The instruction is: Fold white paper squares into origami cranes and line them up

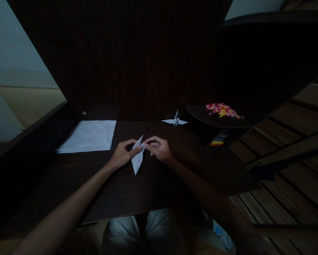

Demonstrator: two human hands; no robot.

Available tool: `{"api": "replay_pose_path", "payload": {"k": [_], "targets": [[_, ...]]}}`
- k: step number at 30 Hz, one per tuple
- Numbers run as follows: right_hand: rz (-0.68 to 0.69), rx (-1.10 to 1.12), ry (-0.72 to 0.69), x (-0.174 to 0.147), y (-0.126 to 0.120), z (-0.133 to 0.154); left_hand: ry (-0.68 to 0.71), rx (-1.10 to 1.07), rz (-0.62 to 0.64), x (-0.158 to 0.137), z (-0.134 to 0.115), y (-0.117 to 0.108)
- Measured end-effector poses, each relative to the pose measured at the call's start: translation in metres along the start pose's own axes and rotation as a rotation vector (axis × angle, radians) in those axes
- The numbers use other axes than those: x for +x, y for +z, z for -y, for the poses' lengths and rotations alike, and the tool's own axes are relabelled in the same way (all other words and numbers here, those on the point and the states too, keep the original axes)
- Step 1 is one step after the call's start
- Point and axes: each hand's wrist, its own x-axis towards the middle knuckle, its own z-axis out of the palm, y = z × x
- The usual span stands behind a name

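Between my two hands is a white folded paper crane [137, 162], held just above the dark desk. My left hand [123, 153] grips its body from the left, thumb pressed on the paper. My right hand [159, 148] pinches a narrow folded point at its right side between thumb and fingertips. The fingers partly cover the middle of the folded paper. Farther back, against the desk's back panel, stands a second white paper crane [175, 122] with its wings spread.
A stack of white paper sheets [91, 136] lies at the back left of the desk [116, 198]. On a raised corner shelf [198, 115] to the right sits a heap of small pink, red and yellow pieces [224, 110]. A low side wall [28, 136] bounds the left.
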Motion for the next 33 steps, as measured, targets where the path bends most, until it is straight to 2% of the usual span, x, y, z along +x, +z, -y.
{"api": "replay_pose_path", "payload": {"k": [7, 11, 16, 28, 33], "targets": [[-0.073, -0.023, 0.004, 0.0009, -0.0004, -0.0022, 0.017, 0.048, 0.025, -0.0009, -0.0027, 0.0017], [-0.039, -0.029, 0.008, -0.0005, -0.0011, 0.0003, 0.014, 0.013, 0.021, -0.0006, -0.0043, 0.0007], [0.006, -0.083, 0.007, -0.0002, -0.0012, -0.0008, -0.032, -0.073, -0.029, -0.0009, -0.0044, 0.0001], [-0.076, -0.041, 0.042, -0.0004, 0.0014, -0.0015, -0.096, -0.198, -0.139, 0.0020, 0.0006, 0.0007], [-0.055, -0.028, 0.034, -0.0004, 0.0012, -0.0019, -0.099, -0.158, -0.084, 0.0021, -0.0017, 0.0004]]}}
